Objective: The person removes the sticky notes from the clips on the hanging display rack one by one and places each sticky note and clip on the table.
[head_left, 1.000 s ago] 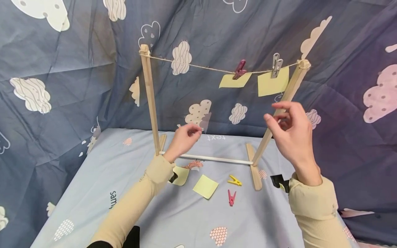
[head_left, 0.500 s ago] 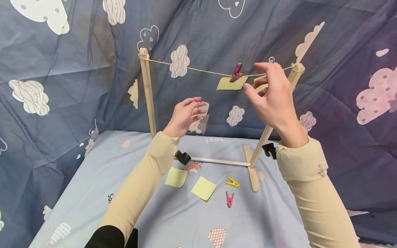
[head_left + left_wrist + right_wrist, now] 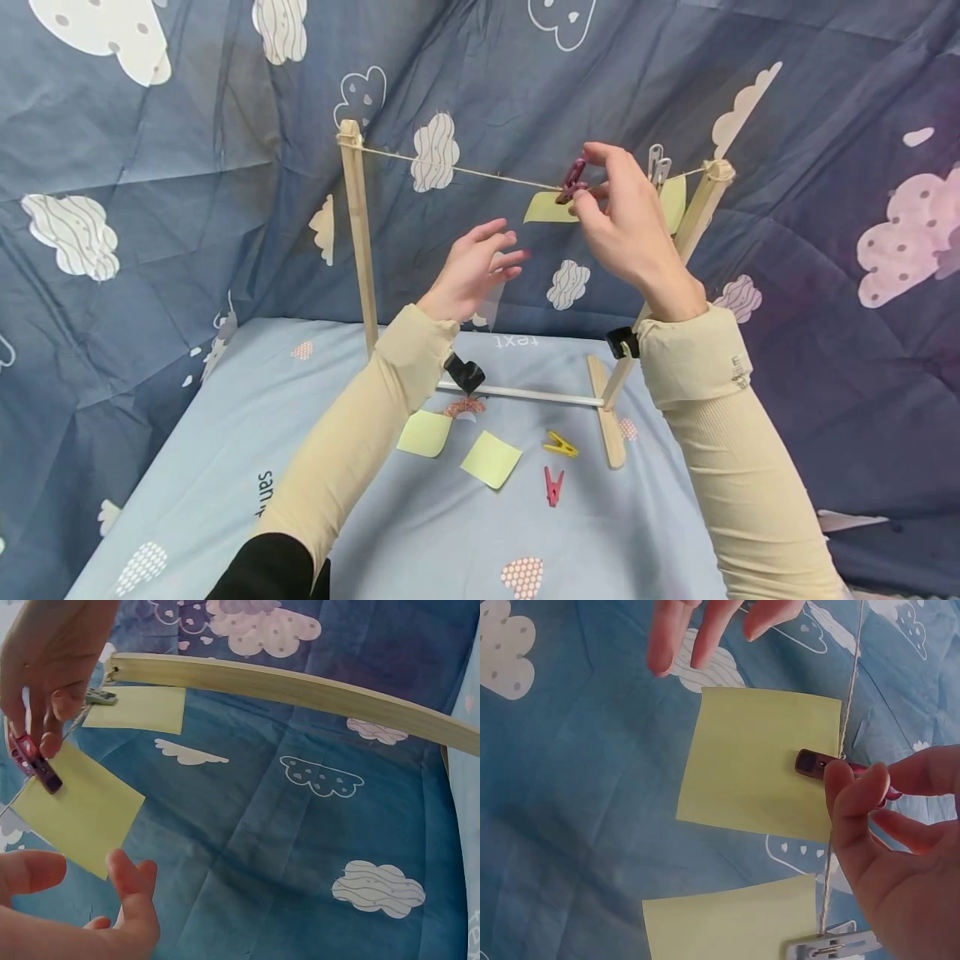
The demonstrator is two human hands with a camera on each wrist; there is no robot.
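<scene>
right hand (image 3: 628, 218) high, around maroon clothespin (image 3: 573, 176)

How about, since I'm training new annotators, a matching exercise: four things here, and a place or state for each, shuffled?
1. maroon clothespin
2. yellow clothespin
3. gray clothespin
4. left hand

A. lying on the light-blue cloth
B. raised, holding nothing
C. pinched by the right hand
D. on the string, nearest a post

Pairs: 1-C, 2-A, 3-D, 4-B
</scene>
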